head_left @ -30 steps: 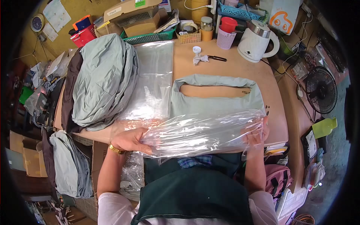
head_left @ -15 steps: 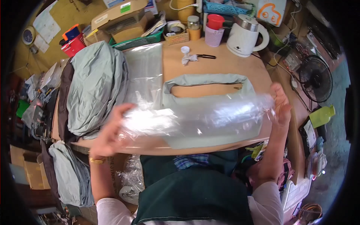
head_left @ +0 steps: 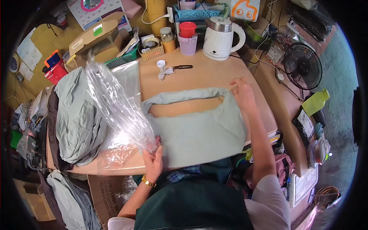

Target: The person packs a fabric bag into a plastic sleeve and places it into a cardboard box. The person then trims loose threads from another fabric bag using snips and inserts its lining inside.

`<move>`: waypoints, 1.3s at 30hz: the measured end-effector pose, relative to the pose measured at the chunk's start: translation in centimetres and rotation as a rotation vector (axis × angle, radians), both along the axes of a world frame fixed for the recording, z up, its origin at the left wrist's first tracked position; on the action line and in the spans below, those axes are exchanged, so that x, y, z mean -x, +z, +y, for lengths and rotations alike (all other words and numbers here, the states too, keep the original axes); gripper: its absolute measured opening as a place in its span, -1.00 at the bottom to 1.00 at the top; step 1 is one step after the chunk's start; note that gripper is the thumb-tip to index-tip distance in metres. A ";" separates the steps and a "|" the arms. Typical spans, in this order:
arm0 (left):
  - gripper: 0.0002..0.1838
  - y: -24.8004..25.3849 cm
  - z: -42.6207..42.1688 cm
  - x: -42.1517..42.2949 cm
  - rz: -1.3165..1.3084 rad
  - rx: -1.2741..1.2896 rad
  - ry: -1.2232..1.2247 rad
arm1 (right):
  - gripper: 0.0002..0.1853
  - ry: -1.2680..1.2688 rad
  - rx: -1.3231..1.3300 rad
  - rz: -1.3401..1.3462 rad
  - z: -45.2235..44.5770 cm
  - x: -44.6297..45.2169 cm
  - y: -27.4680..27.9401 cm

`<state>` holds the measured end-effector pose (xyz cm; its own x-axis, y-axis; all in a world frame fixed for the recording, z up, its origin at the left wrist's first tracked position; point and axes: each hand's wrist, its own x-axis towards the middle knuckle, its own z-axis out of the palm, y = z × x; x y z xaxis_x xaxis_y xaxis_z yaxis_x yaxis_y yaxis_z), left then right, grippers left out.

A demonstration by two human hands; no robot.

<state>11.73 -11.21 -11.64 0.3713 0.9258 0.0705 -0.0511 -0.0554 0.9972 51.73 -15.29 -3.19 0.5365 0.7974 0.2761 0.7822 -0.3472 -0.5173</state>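
My left hand (head_left: pixel 154 163) is closed round one end of a clear plastic bag (head_left: pixel 119 103), at the table's front edge. The bag stretches up and left, its far end blurred, over a layer of flat clear plastic (head_left: pixel 132 76). Beside it a pale grey-green cloth piece (head_left: pixel 195 134) lies flat, with a long opening near its far edge showing tabletop. Just off the cloth's far right corner is my right hand (head_left: pixel 243 92), fingers bent and apart, with nothing visible in them. Whether it touches the cloth I cannot tell.
A heap of grey-green cloth (head_left: pixel 78 119) covers the table's left side. Along the back stand a white kettle (head_left: pixel 218 40), a pink cup (head_left: pixel 187 44), a jar (head_left: pixel 167 40) and a cardboard box (head_left: pixel 94 42). A black-handled tool (head_left: pixel 182 67) lies mid-table. A fan (head_left: pixel 303 66) stands right.
The plastic bag, earlier stretched between both hands over the cloth, has swung left in my left hand. My right hand has let it go and moved left. The camera view has shifted.
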 end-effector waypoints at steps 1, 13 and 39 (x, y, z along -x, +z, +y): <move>-0.60 -0.1 0.0 0.5 -0.089 0.064 0.021 | -0.69 0.008 0.071 -0.012 0.7 -2.2 -1.9; -0.58 0.4 -1.2 -0.3 0.031 -0.072 0.143 | -0.33 0.463 0.352 -0.183 19.5 -2.4 -3.9; -0.32 2.2 3.7 -6.1 0.984 -0.878 -0.158 | -0.25 0.191 0.351 -0.220 -6.3 9.8 -4.7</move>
<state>17.79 -7.50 -9.40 0.7106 0.6537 0.2604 0.6013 -0.7563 0.2578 41.97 -21.59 -7.86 0.3296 0.9421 0.0626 0.9273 -0.3105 -0.2089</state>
